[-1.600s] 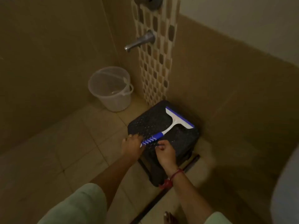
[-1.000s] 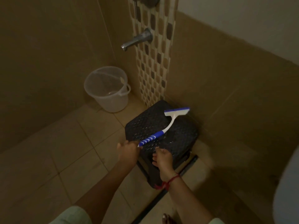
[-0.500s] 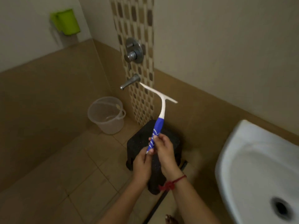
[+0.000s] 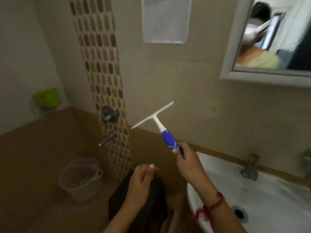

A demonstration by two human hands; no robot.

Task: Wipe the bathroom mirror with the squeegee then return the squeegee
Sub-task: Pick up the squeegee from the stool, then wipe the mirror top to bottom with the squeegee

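Observation:
The squeegee [image 4: 159, 122] has a white T-shaped blade and a blue handle. My right hand [image 4: 188, 163] grips the bottom of that handle and holds the blade up in the air, in front of the beige wall. My left hand [image 4: 141, 181] hangs lower, fingers loosely apart, holding nothing. The white-framed mirror [image 4: 272, 41] hangs at the upper right, well above and right of the blade. The black stool [image 4: 117, 204] where the squeegee lay stands below my left hand.
A white washbasin [image 4: 272, 195] with a tap [image 4: 250, 167] fills the lower right. A clear bucket [image 4: 80, 179] sits on the floor at left, under a wall spout [image 4: 107, 139] and valve. A green holder [image 4: 48, 97] and a paper notice [image 4: 165, 19] hang on the walls.
I lifted the squeegee off the black stool with both hands. My left hand has let go and dropped, the right raised it higher, and my view swung up and right onto the mirror.

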